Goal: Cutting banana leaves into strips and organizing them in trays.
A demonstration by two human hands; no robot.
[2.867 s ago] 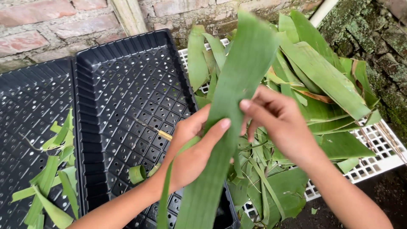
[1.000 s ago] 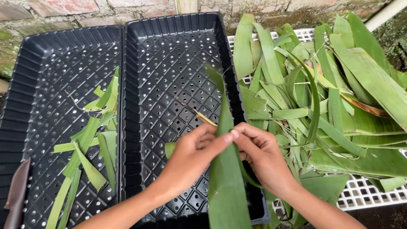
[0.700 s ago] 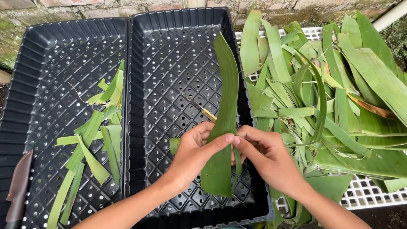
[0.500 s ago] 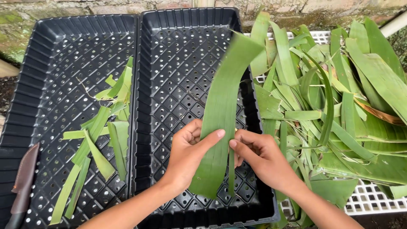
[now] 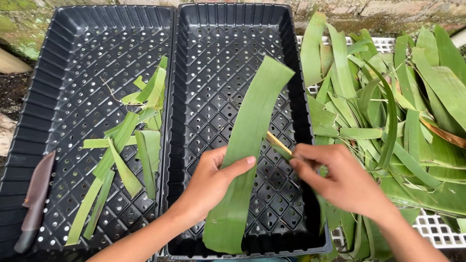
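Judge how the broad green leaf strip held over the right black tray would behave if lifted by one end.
The leaf strip looks thin and flat, so probably light and floppy, sagging past the left hand. Its glossy surface may slip between fingers. The right hand pinches a narrow piece at its edge, suggesting it tears easily lengthwise.

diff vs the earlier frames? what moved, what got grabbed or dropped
The left hand keeps its grip on the wide leaf strip, now lying flatter over the right black tray. The right hand has pulled away rightward, pinching a thin rib. Unchanged: cut strips in the left tray, leaf pile, knife.
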